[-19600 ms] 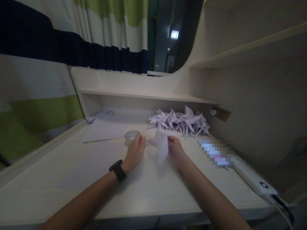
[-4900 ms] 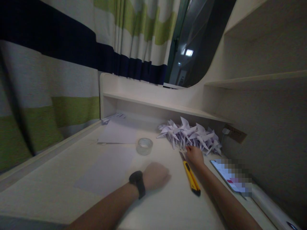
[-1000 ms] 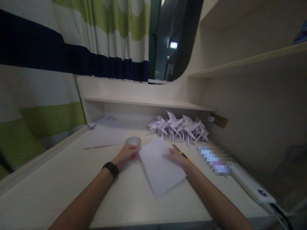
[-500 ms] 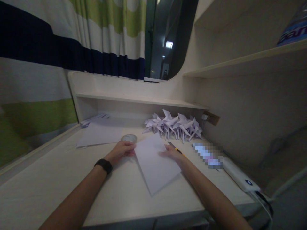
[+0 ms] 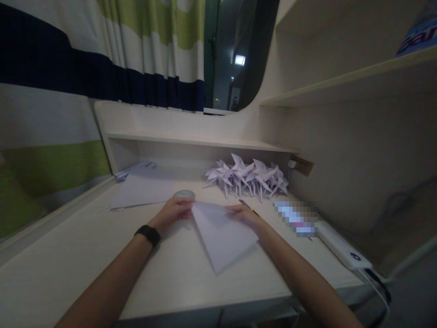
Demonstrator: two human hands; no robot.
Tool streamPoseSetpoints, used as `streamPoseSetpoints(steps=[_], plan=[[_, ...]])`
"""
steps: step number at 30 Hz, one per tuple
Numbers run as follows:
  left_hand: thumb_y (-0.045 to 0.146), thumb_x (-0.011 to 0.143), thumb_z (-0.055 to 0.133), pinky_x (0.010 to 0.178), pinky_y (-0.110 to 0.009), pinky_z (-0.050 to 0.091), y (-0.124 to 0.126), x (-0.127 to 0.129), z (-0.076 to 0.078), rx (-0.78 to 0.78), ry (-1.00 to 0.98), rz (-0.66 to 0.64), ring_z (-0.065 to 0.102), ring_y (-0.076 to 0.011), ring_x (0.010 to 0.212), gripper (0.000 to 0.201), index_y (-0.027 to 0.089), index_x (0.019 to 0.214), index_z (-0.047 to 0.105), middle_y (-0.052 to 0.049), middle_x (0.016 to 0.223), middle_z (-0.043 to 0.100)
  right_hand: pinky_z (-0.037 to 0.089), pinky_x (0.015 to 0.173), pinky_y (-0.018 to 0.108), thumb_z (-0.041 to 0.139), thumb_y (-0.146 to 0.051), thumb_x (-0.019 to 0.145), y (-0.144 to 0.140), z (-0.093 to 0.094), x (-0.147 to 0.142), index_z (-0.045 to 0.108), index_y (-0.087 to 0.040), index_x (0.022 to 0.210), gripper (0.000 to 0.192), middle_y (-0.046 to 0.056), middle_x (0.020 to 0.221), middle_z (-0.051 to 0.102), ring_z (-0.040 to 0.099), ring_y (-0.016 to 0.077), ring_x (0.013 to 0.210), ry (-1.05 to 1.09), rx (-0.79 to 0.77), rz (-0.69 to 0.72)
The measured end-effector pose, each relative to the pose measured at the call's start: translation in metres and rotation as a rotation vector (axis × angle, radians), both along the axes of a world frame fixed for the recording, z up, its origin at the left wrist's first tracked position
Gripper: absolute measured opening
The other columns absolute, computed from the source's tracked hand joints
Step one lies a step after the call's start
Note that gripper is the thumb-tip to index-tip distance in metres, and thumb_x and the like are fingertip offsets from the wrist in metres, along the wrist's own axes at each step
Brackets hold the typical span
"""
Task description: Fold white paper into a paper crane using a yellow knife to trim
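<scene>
Hands, two: left hand [image 5: 173, 213] and right hand [image 5: 243, 214] pinch one paper sheet [image 5: 221, 234] (folded).

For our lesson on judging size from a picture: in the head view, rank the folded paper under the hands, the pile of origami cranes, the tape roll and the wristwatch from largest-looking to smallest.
1. Pile of origami cranes and folded paper: alike; the paper is nearer, so unsure.
2. Tape roll and wristwatch: alike, the roll partly hidden by the left hand.
</scene>
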State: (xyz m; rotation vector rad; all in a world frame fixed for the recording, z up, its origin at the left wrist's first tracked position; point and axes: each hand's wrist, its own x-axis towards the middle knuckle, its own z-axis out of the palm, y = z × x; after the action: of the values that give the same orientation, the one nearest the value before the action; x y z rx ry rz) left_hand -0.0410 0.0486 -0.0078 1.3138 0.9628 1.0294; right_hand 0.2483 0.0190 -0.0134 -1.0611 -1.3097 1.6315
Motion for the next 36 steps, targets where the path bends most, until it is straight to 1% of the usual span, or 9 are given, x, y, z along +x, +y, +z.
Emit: streamPoseSetpoints(steps=[5,10,14,16,19,22,25,30,36], plan=[[0.028,0.065,0.076,0.065,-0.028,0.055,0.001,0.005,-0.001,0.005,-0.015,0.084,0.065,-0.0179,0.070,0.029,0.011,0.088,0.071,-0.010,0.085,0.069,0.048,0.062,0.027,0.070,-0.014,0.057,-0.003,0.000,-0.004,0.072,-0.015,0.104,0.047,0.006,0.084,0.075,0.065,0.0154,0.062,-0.040,-0.012,-0.057],[0.033,0.071,0.074,0.066,-0.032,0.057,-0.003,0.013,0.000,0.026,-0.066,0.146,0.067,-0.0196,0.076,0.039,0.015,0.105,0.065,-0.010,0.093,0.069,0.046,0.055,0.024,0.059,-0.010,0.059,-0.009,0.004,-0.012,0.075,-0.019,0.100,0.045,0.004,0.083,0.075,0.062,0.0130,0.056,-0.117,0.072,-0.146],[0.043,0.073,0.072,0.060,-0.032,0.057,-0.007,0.021,0.004,0.044,-0.100,0.221,0.066,-0.0162,0.065,0.044,0.019,0.107,0.056,-0.005,0.088,0.067,0.045,0.052,0.024,0.051,-0.011,0.061,-0.015,0.006,-0.020,0.074,-0.019,0.102,0.048,0.003,0.084,0.075,0.061,0.0138,0.056,-0.195,0.182,-0.244],[0.048,0.072,0.071,0.056,-0.030,0.055,-0.010,0.024,0.005,0.041,-0.082,0.207,0.065,-0.0151,0.062,0.043,0.018,0.098,0.057,-0.004,0.084,0.065,0.048,0.057,0.026,0.048,-0.012,0.061,-0.016,0.005,-0.023,0.075,-0.020,0.101,0.049,0.004,0.091,0.075,0.064,0.0161,0.062,-0.224,0.265,-0.259],[0.053,0.069,0.070,0.052,-0.027,0.053,-0.012,0.028,0.003,0.058,0.024,0.130,0.062,-0.0144,0.060,0.041,0.015,0.081,0.059,-0.003,0.076,0.063,0.052,0.075,0.033,0.046,-0.011,0.059,-0.015,0.002,-0.026,0.076,-0.022,0.097,0.050,0.003,0.105,0.072,0.067,0.0218,0.085,-0.263,0.444,-0.217],[0.052,0.070,0.068,0.050,-0.025,0.049,-0.012,0.029,-0.003,0.119,0.125,0.109,0.058,-0.0134,0.056,0.040,0.014,0.067,0.058,-0.002,0.065,0.059,0.047,0.091,0.039,0.049,-0.010,0.059,-0.015,0.001,-0.029,0.077,-0.023,0.094,0.046,0.004,0.113,0.069,0.063,0.0253,0.103,-0.272,0.572,-0.143],[0.051,0.071,0.065,0.048,-0.024,0.045,-0.011,0.028,-0.008,0.170,0.158,0.116,0.055,-0.0124,0.051,0.038,0.014,0.064,0.057,-0.001,0.060,0.058,0.045,0.094,0.041,0.064,-0.014,0.060,-0.019,0.004,-0.029,0.075,-0.023,0.098,0.041,0.006,0.119,0.066,0.061,0.0273,0.107,-0.234,0.529,-0.042],[0.050,0.073,0.062,0.048,-0.024,0.042,-0.007,0.030,-0.012,0.232,0.228,0.090,0.055,-0.0138,0.050,0.036,0.015,0.066,0.061,-0.002,0.060,0.060,0.049,0.082,0.036,0.074,-0.027,0.064,-0.023,0.005,-0.024,0.059,-0.027,0.126,0.064,0.005,0.125,0.062,0.062,0.0248,0.100,-0.004,0.266,0.156],[0.045,0.079,0.059,0.050,-0.025,0.041,-0.006,0.037,-0.025,0.403,0.341,0.092,0.057,-0.0158,0.055,0.032,0.015,0.069,0.061,-0.003,0.061,0.062,0.047,0.070,0.027,0.074,-0.029,0.070,-0.013,-0.013,-0.027,0.052,-0.021,0.131,0.065,0.004,0.096,0.070,0.064,0.0159,0.076,0.072,0.144,0.087]])
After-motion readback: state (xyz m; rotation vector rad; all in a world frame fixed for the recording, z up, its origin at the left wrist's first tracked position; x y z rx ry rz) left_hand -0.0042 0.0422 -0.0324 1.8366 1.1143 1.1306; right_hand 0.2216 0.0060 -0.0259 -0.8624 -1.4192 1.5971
